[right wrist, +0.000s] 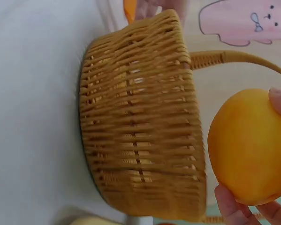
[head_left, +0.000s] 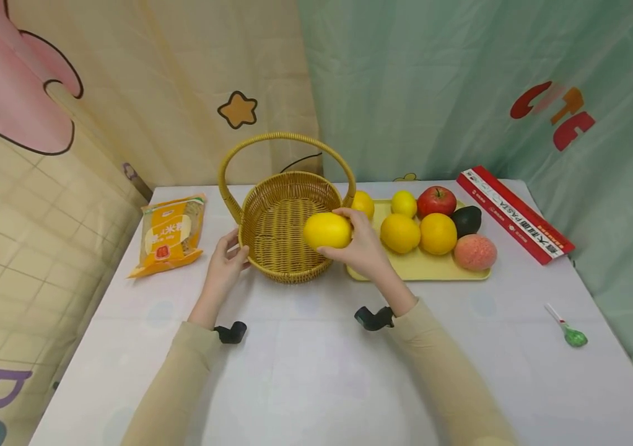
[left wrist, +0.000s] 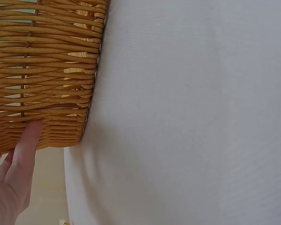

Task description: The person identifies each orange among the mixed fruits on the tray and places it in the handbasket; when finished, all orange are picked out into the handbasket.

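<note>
A round wicker basket [head_left: 263, 260] with a tall arched handle stands on the table with nothing in it. My left hand [head_left: 226, 263] touches the outside of its left wall, thumb toward the front. In the left wrist view the thumb [left wrist: 25, 150] lies straight against the weave. My right hand [head_left: 366, 248] holds a smooth yellow oval fruit [head_left: 326, 231] over the basket's right rim. From the right wrist view, thumb and fingers pinch that fruit [right wrist: 250, 145] from opposite sides, apart from the wicker wall [right wrist: 140, 122].
Right of the basket, a yellow tray [head_left: 422, 269] carries oranges [head_left: 438, 234], a lemon [head_left: 404, 203], a red apple [head_left: 436, 201], an avocado [head_left: 467, 220] and a pink fruit [head_left: 475, 252]. An orange food bag [head_left: 171, 234] lies left; a red pasta box [head_left: 514, 214] and green lollipop [head_left: 575, 336] lie right.
</note>
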The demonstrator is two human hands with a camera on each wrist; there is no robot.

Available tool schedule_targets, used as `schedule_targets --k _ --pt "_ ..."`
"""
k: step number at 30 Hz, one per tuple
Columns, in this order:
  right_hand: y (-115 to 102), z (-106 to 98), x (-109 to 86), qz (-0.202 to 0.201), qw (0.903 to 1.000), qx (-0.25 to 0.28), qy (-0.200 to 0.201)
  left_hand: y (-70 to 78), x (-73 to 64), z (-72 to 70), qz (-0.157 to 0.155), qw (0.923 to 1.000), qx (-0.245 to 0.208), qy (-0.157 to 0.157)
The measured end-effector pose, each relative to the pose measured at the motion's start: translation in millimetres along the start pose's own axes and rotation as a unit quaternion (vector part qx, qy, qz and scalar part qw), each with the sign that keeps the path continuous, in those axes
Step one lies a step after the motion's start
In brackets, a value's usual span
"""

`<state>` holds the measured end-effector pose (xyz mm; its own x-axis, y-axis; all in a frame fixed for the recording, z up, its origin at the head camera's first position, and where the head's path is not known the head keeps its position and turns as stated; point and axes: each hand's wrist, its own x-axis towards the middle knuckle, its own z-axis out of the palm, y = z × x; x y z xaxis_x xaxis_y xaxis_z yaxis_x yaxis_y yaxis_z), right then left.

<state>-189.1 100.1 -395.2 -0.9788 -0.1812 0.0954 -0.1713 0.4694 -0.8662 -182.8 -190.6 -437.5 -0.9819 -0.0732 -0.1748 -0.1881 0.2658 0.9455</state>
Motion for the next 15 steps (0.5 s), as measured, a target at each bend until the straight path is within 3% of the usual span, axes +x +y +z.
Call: schedule_targets --k 7,15 --pt "-6 41 29.4 -0.004 0.9995 -0.017 -0.026 -3.7 2.3 0.5 -0.002 0.9999 -0.005 0.010" --pt "-18 77 51.5 0.007 0.9954 -0.076 -0.059 -2.3 1.4 3.8 -0.009 0.9997 -0.012 0.018"
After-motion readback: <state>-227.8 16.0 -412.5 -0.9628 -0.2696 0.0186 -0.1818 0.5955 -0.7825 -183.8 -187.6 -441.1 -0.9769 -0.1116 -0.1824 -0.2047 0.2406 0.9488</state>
